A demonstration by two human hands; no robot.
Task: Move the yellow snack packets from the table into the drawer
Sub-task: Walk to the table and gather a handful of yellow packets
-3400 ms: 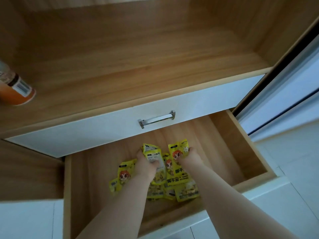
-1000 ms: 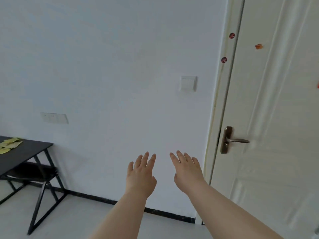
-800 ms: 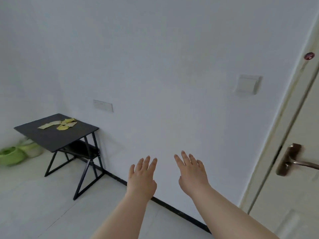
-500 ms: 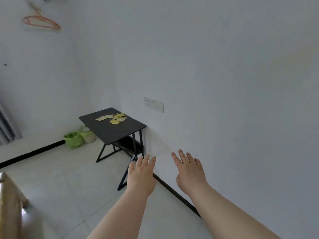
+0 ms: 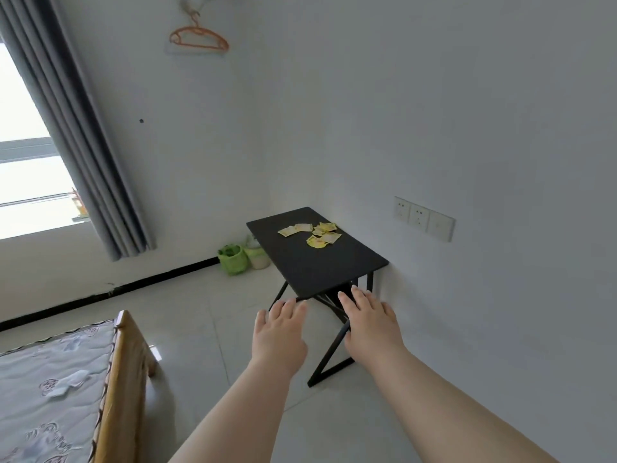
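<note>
Several yellow snack packets (image 5: 314,233) lie scattered flat on the far half of a small black table (image 5: 320,265) that stands against the white wall. My left hand (image 5: 278,332) and my right hand (image 5: 370,325) are stretched out in front of me, palms down, fingers straight, holding nothing. Both hands are in the air short of the table's near edge, well apart from the packets. The drawer is out of view.
A bed with a wooden frame (image 5: 123,375) and patterned mattress fills the lower left. Green and pale pots (image 5: 238,259) sit on the floor beside the table. A grey curtain (image 5: 76,135) hangs by the window. Wall sockets (image 5: 424,218) are right of the table.
My view has swung left from the drawer and door to the table, which is now nearer and more central. Both hands let go of the packets in the drawer and stay empty and outstretched.
</note>
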